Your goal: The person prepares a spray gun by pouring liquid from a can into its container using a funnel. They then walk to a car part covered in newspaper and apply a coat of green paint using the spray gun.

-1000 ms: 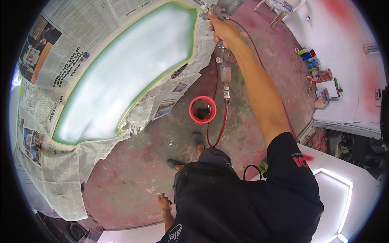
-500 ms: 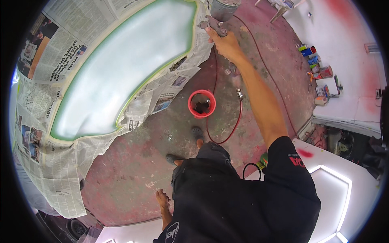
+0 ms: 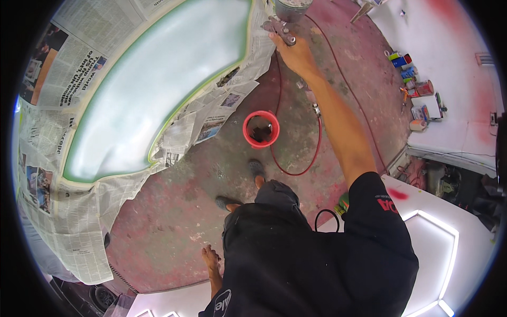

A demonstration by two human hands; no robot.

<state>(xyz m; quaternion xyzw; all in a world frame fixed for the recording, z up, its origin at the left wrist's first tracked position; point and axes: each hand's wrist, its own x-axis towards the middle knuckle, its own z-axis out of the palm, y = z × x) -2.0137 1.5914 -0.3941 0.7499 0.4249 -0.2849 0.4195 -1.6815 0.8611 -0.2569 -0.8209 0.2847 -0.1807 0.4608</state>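
Note:
My right hand is wrapped around a spray gun at the top of the head view. A grey paint cup sits on the gun. The gun is at the right end of a curved panel, whitish in the middle and green along its edges. Tape and newspaper sheets frame the panel. My right forearm partly hides the gun's lower end, where a red hose with a metal fitting comes out. Down by my side hangs my left hand, fingers loosely bent and apart, with nothing visible in it.
On the floor ahead of my feet stands a red bucket with dark contents. Another red hose runs along the floor on the right. Several cans line the right wall. Lit tubes glow at lower right.
My right hand and the spray gun have shifted slightly left and tilted. The hose and its fitting have swung right and up. My left hand hangs nearly where it was.

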